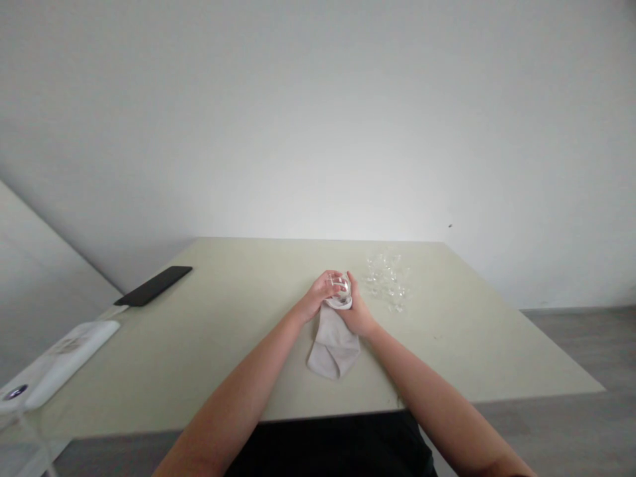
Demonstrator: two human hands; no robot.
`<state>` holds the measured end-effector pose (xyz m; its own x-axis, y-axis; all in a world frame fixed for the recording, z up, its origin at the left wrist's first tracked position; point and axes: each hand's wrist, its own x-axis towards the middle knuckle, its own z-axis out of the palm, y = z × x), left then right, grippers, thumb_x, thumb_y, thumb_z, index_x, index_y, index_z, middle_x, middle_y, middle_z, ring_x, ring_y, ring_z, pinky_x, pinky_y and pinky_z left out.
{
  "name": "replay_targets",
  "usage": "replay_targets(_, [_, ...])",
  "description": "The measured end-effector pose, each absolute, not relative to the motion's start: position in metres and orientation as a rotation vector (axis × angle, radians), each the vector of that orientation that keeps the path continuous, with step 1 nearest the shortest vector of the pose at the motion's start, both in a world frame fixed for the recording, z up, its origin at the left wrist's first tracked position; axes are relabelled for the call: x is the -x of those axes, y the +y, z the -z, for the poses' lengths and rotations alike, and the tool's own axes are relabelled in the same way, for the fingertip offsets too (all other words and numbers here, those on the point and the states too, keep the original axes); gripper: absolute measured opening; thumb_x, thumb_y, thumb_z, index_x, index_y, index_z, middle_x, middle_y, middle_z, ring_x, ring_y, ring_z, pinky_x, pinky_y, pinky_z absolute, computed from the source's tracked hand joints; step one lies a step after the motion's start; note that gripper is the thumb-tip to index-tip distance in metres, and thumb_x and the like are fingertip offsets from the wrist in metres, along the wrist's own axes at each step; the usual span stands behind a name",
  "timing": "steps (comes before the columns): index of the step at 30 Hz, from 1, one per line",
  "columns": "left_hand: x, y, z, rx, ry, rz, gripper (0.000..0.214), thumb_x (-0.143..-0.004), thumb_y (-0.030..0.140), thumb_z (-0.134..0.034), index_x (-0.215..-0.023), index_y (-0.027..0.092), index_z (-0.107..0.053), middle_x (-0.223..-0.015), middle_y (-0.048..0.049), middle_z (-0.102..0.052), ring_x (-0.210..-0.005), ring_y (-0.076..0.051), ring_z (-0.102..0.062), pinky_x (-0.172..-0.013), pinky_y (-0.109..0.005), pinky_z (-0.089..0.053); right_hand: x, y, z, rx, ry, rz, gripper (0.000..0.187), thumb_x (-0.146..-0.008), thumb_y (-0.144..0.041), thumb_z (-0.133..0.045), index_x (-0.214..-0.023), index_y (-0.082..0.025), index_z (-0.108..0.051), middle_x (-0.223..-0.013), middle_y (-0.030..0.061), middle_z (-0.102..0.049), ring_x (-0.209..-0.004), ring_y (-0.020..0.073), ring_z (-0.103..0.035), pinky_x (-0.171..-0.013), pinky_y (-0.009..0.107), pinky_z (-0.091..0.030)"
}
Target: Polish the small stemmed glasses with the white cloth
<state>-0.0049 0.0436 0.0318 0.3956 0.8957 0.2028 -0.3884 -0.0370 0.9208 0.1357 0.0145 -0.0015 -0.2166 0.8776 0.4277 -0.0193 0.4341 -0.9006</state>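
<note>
Both hands meet over the middle of the pale table (pixel 209 344). My left hand (pixel 318 298) is closed around a small clear glass (pixel 340 286). My right hand (pixel 356 311) grips a grey cloth (pixel 334 348) pressed against the glass; the rest of the cloth hangs down onto the table. Just to the right of my hands stand several small clear stemmed glasses (pixel 390 279) in a cluster.
A black phone (pixel 154 285) lies at the table's far left corner. A white flat device (pixel 59 361) rests at the left edge. A white wall runs behind the table, and grey floor (pixel 586 344) shows to the right.
</note>
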Motion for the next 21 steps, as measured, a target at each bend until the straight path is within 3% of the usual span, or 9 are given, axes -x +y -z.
replay_targets(5, [0.0057,0.0424,-0.0324,-1.213,0.57,-1.099,0.051,-0.064,0.039,-0.081,-0.104,0.017,-0.059,-0.095,-0.0046,-0.066,-0.081,-0.016,-0.062,-0.073,-0.027,-0.046,-0.1351,0.0143,0.0011,0.779,-1.583,-1.025,0.101,-0.076,-0.029,-0.074,-0.15,-0.02,-0.007,-0.13,0.0141,-0.056,-0.116,0.0258,-0.058,-0.104,0.045,-0.041])
replay_targets(17, [0.0051,0.0406,-0.0353,-1.25,0.575,-1.115,0.049,-0.061,0.031,-0.084,-0.101,0.017,-0.059,-0.089,-0.0032,-0.068,-0.078,-0.015,-0.063,-0.073,-0.026,-0.047,-0.135,0.0168,0.0052,0.807,-1.592,-0.987,0.098,-0.076,-0.029,-0.073,-0.15,-0.022,-0.009,-0.126,0.0122,-0.058,-0.111,0.0255,-0.059,-0.099,0.043,-0.044])
replay_targets(21, [0.0038,0.0459,-0.0349,-1.117,0.6,-1.31,0.057,-0.064,0.033,-0.082,-0.11,0.019,-0.052,-0.098,-0.0069,-0.071,-0.084,-0.019,-0.067,-0.076,-0.031,-0.049,-0.1371,0.0169,-0.0004,0.91,-1.529,-0.966,0.092,-0.076,-0.03,-0.07,-0.148,-0.02,-0.013,-0.093,0.0027,-0.064,-0.08,0.0197,-0.062,-0.081,0.037,-0.05])
